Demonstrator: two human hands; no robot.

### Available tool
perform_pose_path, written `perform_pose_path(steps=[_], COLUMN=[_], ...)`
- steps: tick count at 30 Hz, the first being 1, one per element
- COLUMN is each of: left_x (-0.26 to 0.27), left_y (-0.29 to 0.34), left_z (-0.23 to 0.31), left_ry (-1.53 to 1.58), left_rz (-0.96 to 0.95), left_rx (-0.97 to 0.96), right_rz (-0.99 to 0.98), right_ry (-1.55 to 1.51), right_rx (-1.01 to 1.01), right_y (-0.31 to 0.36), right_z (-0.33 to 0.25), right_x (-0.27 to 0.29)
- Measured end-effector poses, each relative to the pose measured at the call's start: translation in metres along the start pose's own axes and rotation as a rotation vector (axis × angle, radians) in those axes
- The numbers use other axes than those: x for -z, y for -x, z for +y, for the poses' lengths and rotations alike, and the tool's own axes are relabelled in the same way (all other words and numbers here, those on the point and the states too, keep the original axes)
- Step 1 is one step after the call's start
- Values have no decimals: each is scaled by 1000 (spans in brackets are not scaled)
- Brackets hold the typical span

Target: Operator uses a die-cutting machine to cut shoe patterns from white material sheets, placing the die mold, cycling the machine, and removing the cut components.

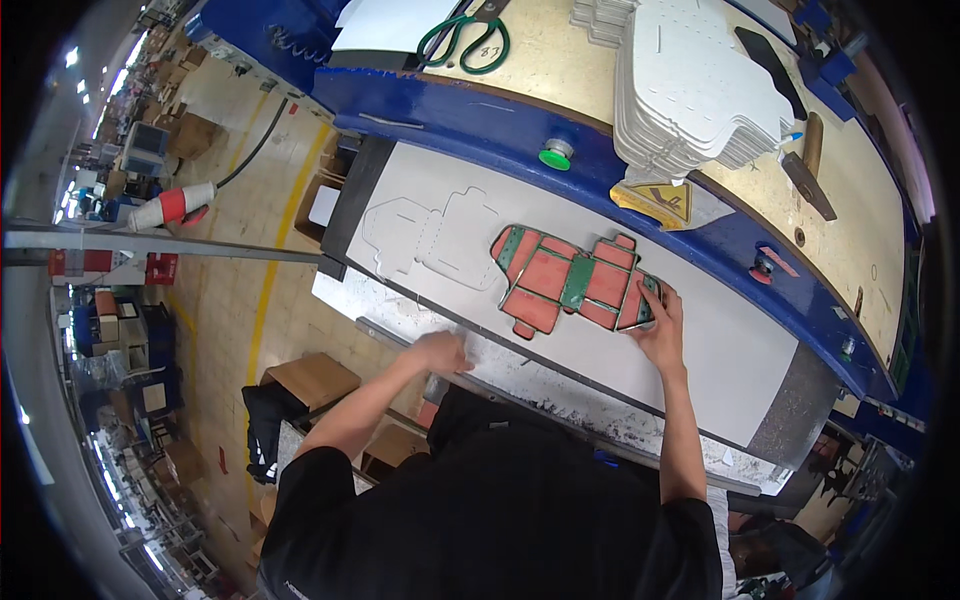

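Note:
A cutting die (pixel 572 282) with red and green foam pads and thin metal edges lies flat on a large light-grey sheet (pixel 735 395). My right hand (pixel 662 325) grips the die's right end, thumb and fingers at its edge. To the left of the die, a carton-shaped outline (pixel 430 238) is cut or pressed into the same sheet. My left hand (pixel 440 352) is curled closed over the light front ledge (pixel 520 372), apart from the die. What its fingers hold, if anything, is hidden.
Beyond the sheet runs a blue machine beam (pixel 480 112) with a green button (pixel 556 153) and a red button (pixel 764 264). On top sit a stack of white die-cut blanks (pixel 700 80), green-handled scissors (pixel 480 45) and a hammer (pixel 808 170). A cardboard box (pixel 312 382) stands lower left.

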State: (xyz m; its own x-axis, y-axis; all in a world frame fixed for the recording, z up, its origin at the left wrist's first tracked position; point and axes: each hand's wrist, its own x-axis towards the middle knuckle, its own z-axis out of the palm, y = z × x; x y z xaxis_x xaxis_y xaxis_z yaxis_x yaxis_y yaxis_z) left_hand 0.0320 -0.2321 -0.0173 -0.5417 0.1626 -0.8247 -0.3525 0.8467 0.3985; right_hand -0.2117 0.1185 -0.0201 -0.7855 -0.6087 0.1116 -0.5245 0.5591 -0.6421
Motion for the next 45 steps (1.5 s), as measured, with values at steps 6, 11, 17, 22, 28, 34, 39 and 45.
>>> perform_pose_path(steps=[6, 11, 17, 22, 28, 34, 39, 45], left_x=[77, 87, 88, 85, 90, 87, 88, 89], left_y=[-34, -83, -100, -96, -97, -97, -97, -99], left_z=[0, -13, -24, -29, -31, -35, -34, -32], left_ry=[128, 224, 261, 268, 213, 202, 202, 170], left_rz=[1206, 1276, 1358, 1324, 1310, 1302, 1300, 1320], left_rx=[-221, -250, -295, -311, -330, -357, -355, -369], right_rz=[69, 163, 256, 215, 163, 209, 165, 172], right_ry=[-162, -95, -12, 14, 8, -55, 13, -23], right_rx=[-135, -260, -304, -294, -267, -259, -272, -299], right_y=[15, 25, 18, 10, 10, 5, 5, 8], right_z=[-12, -21, -6, 4, 15, 3, 0, 4], right_x=[-10, -23, -46, -44, -42, -41, -39, -40])
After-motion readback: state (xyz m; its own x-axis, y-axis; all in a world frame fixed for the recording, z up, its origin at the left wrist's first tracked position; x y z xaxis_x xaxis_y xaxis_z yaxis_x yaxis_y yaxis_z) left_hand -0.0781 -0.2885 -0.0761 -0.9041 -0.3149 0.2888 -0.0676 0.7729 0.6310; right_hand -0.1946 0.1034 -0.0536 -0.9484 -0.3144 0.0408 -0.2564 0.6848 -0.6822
